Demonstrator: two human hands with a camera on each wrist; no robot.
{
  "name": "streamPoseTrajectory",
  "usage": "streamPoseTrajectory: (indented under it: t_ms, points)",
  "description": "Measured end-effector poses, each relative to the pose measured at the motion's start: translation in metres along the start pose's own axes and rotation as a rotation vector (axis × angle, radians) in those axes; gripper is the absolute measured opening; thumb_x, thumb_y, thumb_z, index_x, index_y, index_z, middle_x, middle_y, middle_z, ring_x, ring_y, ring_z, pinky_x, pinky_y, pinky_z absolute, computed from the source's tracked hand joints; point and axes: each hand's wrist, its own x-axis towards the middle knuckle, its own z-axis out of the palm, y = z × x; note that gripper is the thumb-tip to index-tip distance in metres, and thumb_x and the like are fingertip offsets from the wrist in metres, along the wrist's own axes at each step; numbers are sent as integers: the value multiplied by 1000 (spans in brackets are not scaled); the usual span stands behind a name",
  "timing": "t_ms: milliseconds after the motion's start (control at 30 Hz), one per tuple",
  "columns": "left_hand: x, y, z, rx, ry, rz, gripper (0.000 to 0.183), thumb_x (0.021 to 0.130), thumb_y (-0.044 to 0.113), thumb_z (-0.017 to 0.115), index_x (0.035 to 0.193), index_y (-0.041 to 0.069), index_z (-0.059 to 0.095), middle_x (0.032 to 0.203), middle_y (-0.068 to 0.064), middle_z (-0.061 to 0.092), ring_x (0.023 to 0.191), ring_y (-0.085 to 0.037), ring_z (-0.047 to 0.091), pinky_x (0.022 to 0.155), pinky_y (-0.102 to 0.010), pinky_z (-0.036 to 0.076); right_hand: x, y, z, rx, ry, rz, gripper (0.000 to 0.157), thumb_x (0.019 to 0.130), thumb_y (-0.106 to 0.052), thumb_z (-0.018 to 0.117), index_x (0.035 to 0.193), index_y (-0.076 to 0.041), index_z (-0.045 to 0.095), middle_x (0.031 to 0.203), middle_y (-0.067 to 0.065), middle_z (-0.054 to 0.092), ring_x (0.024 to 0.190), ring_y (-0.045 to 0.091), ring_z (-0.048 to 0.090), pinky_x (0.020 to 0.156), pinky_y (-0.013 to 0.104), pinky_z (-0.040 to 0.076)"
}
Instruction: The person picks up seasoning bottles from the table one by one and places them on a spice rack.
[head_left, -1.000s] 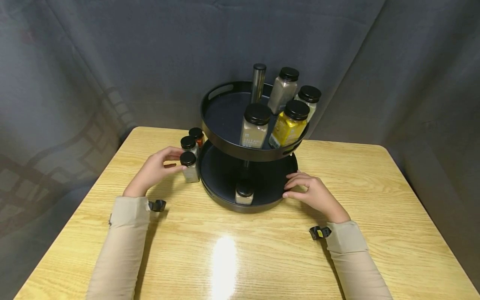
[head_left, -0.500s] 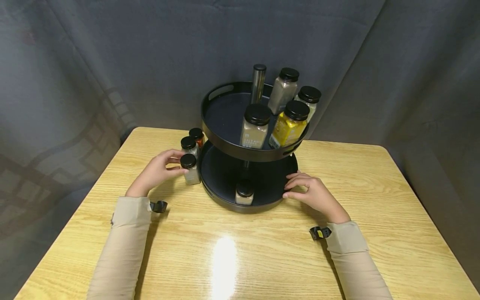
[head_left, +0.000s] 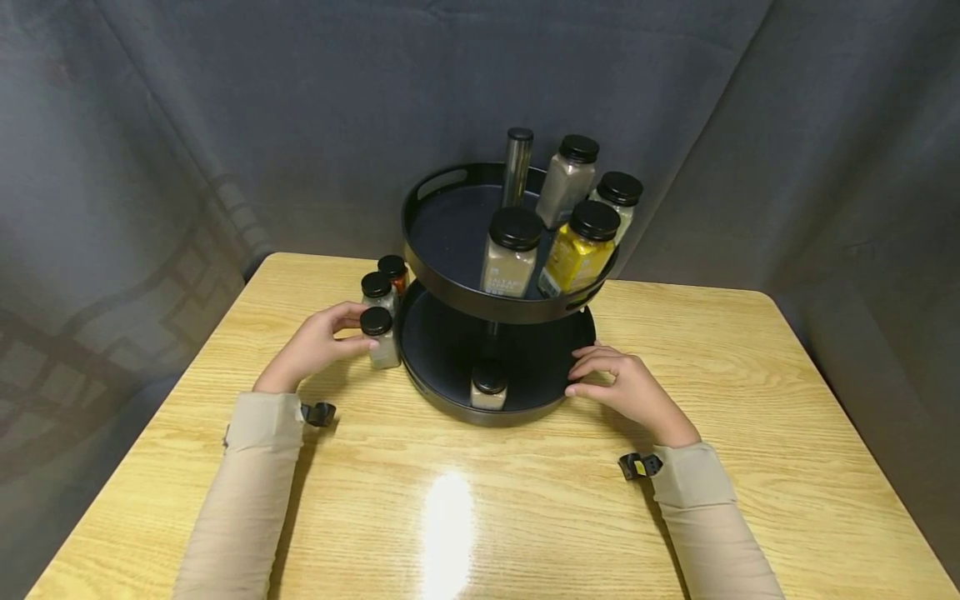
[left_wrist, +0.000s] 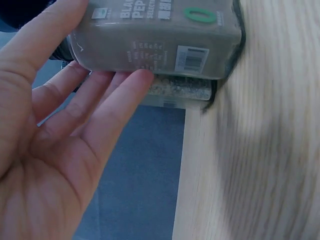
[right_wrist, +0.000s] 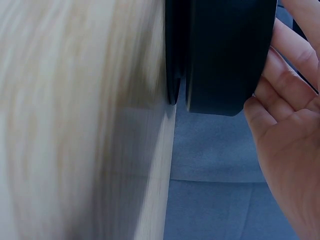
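Observation:
My left hand [head_left: 313,346] pinches a square black pepper jar [left_wrist: 160,55] with a dark lid, thumb on one side and fingers behind. The jar stands upright on the table, left of a black two-tier round tray [head_left: 517,310]. Just behind it are a jar of pale coarse contents [left_wrist: 182,87] and an orange-red jar [head_left: 401,281], partly hidden by the upper tier. My right hand [head_left: 626,387] holds the right rim of the lower tier [right_wrist: 230,65], fingers bent over the edge; the fingertips are partly hidden. A small beige-filled jar [head_left: 489,393] stands at the lower tier's front.
The upper tier carries a salt jar [head_left: 506,268], a yellow jar [head_left: 576,260] and two paler jars toward the back right. A metal post [head_left: 517,171] rises through its middle. Grey curtains [head_left: 337,108] hang behind the wooden table [head_left: 360,500].
The left hand and the black pepper jar have shifted slightly toward me and to the right, a little apart from the jar behind. The right hand and the tray look unmoved.

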Motion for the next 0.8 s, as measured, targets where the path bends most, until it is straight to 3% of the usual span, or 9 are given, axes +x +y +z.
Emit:
streamPoseTrajectory:
  t_ms: [233,800]
  points:
    - [0,0,1,17,10,12,56,89,24,80,136,3,59,133,-18,62,123,-37,59,106,-60,42,0,0,1,-6,8,-14,17,77,-8,87,91,-13,79,104,4,75,116,33,64,118,47,33]
    - [-4,4,-6,31,64,63,46,87,19,82,127,3,66,126,-16,67,118,-34,62,110,-58,40,0,1,0,-2,5,-12,17,77,-8,87,91,-12,79,103,3,75,116,33,64,116,49,34]
